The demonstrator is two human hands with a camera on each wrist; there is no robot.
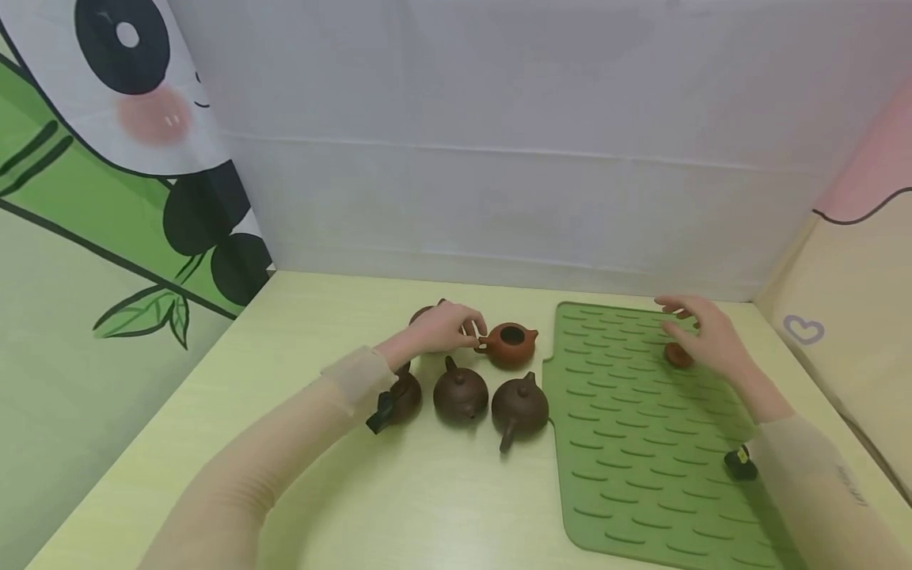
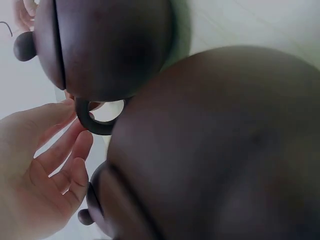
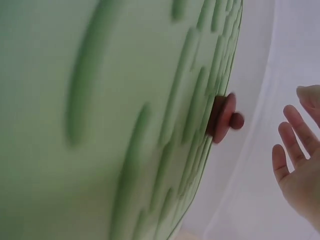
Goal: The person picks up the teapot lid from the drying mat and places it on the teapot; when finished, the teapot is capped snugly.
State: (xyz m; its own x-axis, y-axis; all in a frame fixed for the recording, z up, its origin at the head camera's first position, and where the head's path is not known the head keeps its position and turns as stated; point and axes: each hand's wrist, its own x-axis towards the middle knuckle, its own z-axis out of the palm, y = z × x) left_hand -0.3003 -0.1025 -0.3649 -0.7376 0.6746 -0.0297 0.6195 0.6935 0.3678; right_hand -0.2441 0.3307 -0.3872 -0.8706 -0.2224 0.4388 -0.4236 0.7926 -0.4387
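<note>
A reddish-brown teapot (image 1: 511,346) stands lidless on the table, its dark round opening facing up. My left hand (image 1: 450,327) pinches its handle between thumb and fingers; in the left wrist view a dark teapot (image 2: 115,45) hides most of that grip. The matching small lid (image 1: 679,355) lies knob up on the green mat (image 1: 606,443). Just over and beside the lid, my right hand (image 1: 701,336) hovers with its fingers spread and holds nothing. In the right wrist view the lid (image 3: 225,118) sits apart from the fingertips.
Two dark brown teapots with lids, one in the middle (image 1: 461,396) and one at the mat's edge (image 1: 520,408), stand nearer me. Another dark teapot (image 1: 406,398) is partly under my left wrist. Behind my left hand, a further teapot (image 1: 420,314) is mostly covered. A white cloth wall (image 1: 499,214) closes the back.
</note>
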